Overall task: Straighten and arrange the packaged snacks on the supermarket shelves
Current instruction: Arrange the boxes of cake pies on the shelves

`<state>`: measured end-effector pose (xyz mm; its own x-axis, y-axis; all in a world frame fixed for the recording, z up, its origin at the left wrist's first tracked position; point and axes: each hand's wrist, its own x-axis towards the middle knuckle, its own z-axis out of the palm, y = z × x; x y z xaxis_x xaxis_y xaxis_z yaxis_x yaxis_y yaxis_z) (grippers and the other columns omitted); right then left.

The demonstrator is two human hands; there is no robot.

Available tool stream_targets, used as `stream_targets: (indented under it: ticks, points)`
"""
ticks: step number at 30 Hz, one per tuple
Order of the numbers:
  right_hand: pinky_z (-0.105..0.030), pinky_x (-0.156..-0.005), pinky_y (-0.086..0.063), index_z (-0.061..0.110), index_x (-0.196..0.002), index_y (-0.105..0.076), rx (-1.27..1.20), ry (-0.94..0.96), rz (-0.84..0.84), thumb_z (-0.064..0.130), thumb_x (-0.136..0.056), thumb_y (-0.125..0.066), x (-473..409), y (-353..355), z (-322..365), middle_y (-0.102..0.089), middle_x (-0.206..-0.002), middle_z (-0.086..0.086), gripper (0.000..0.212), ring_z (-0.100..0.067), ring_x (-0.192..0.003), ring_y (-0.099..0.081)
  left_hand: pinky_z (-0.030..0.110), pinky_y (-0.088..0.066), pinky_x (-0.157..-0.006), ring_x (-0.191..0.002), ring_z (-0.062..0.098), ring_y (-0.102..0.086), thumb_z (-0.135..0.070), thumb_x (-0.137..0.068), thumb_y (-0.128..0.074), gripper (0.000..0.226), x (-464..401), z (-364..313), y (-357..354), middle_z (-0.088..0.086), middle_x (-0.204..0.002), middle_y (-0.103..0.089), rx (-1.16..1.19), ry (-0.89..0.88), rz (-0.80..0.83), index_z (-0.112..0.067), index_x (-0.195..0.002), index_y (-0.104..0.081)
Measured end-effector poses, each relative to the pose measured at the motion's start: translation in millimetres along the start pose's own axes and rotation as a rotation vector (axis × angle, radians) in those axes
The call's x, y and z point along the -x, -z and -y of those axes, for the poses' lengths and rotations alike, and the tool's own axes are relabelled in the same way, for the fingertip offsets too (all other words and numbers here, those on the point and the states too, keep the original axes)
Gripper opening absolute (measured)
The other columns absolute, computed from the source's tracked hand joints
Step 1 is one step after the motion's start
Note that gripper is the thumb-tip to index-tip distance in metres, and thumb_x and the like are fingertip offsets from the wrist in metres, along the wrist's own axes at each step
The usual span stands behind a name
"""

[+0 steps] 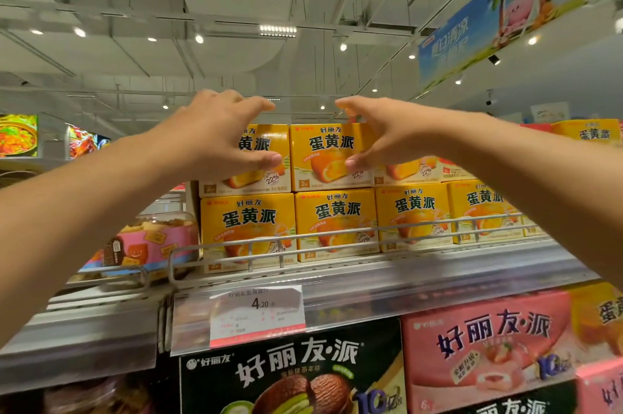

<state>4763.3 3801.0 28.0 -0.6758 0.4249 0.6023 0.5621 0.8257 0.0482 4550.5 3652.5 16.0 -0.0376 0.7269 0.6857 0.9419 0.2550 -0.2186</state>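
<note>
**Yellow boxes above, black and pink below**

The stacked snack boxes (pixel 332 157) are bright yellow with dark lettering and an orange cake picture over a pale cream base. Left of them a tub (pixel 151 245) wears a pink label. Beneath the shelf sit a black box (pixel 290 376) with white characters and a pink box (pixel 488 346) with dark blue characters.

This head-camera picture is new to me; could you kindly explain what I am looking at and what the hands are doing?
There is no machine here: a person wears a wide-angle camera on the head, so you see their own arms reaching up. The left hand and right hand are spread in front of the upper yellow boxes, which sit stacked on a lower row on the top shelf. Neither hand has a grip on anything yet. A pink jar stands to the left, a price tag hangs below, and black and pink boxes fill the shelf underneath.
</note>
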Motion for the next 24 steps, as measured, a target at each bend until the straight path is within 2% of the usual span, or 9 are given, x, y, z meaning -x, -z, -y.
stream_targets:
  ticks: [3,6,9,14,19,24]
  points:
    - [-0.03,-0.089,-0.039,0.03,-0.151,-0.019,0.143,-0.134,0.007,0.043,-0.078,-0.076,6.9,10.9,-24.5,-0.041,-0.15,-0.004,0.093,-0.027,-0.124,-0.05,0.057,-0.039,-0.103,-0.136,0.03,-0.034,-0.083,-0.062,-0.037,0.1,-6.7,-7.7,-5.0,0.003,-0.148,-0.041,0.024,-0.04,-0.014,-0.037,-0.149,-0.021]
    - [-0.034,-0.075,-0.052,0.025,-0.14,-0.042,0.243,-0.171,0.025,0.039,-0.084,-0.071,9.2,4.3,-33.3,-0.059,-0.128,-0.008,0.064,-0.026,-0.095,-0.06,0.055,-0.039,-0.097,-0.131,0.03,-0.042,-0.086,-0.062,-0.029,0.097,-13.4,-16.6,-12.5,-0.001,-0.142,-0.047,-0.05,-0.015,0.029,-0.042,-0.147,-0.021]
    - [-0.028,-0.057,-0.045,0.026,-0.128,-0.052,0.215,-0.168,-0.058,0.033,-0.083,-0.073,8.9,5.1,-36.5,-0.062,-0.116,-0.005,0.051,-0.022,-0.085,-0.055,0.056,-0.035,-0.096,-0.124,0.028,-0.047,-0.087,-0.056,-0.021,0.097,-15.2,-17.0,-19.1,-0.003,-0.133,-0.054,-0.069,-0.009,0.018,-0.045,-0.144,-0.025]
    - [-0.029,-0.066,-0.043,0.024,-0.126,-0.054,0.242,-0.132,-0.078,0.026,-0.084,-0.073,9.9,13.2,-35.9,-0.062,-0.116,-0.006,0.046,-0.021,-0.087,-0.051,0.054,-0.036,-0.093,-0.121,0.028,-0.049,-0.089,-0.052,-0.018,0.1,-16.7,-15.2,-22.0,-0.004,-0.129,-0.056,-0.053,-0.007,-0.011,-0.046,-0.141,-0.028]
    - [-0.031,-0.068,-0.046,0.023,-0.13,-0.051,0.264,-0.145,-0.067,0.022,-0.088,-0.068,10.1,8.1,-32.2,-0.061,-0.117,-0.008,0.046,-0.023,-0.089,-0.052,0.052,-0.034,-0.093,-0.12,0.029,-0.049,-0.084,-0.069,-0.039,0.081,-18.8,-16.7,-24.6,-0.003,-0.129,-0.056,-0.042,0.012,-0.034,-0.043,-0.138,-0.031]
    - [-0.031,-0.068,-0.046,0.021,-0.134,-0.046,0.273,-0.164,-0.061,0.022,-0.091,-0.065,13.1,4.5,-30.4,-0.06,-0.118,-0.009,0.048,-0.023,-0.089,-0.051,0.055,-0.035,-0.095,-0.119,0.031,-0.048,-0.081,-0.075,-0.043,0.075,-18.9,-18.7,-28.9,0.001,-0.125,-0.057,-0.049,0.01,-0.062,-0.041,-0.137,-0.031]
